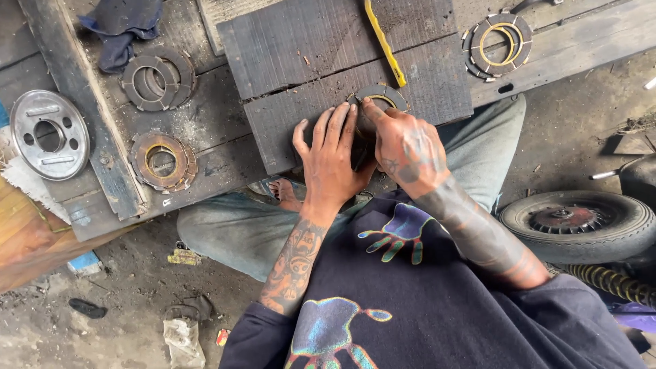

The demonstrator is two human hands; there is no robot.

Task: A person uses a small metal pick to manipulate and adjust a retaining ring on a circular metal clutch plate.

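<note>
A dark friction ring (pixel 383 94) with a brass-coloured inner edge lies on a dark wooden board (pixel 314 48) in front of me. My right hand (pixel 403 147) presses on the ring's near edge with the index finger and thumb. My left hand (pixel 331 154) lies flat on the board beside it, fingers spread, touching the ring's left side and holding nothing. A yellow-handled tool (pixel 384 42) rests on the board just beyond the ring.
Stacks of similar rings lie at left (pixel 158 78), lower left (pixel 162 161) and upper right (pixel 499 42). A round metal plate (pixel 48 134) sits far left, a blue cloth (pixel 119 27) above it. A small wheel with tyre (pixel 581 225) lies at right on the dirt floor.
</note>
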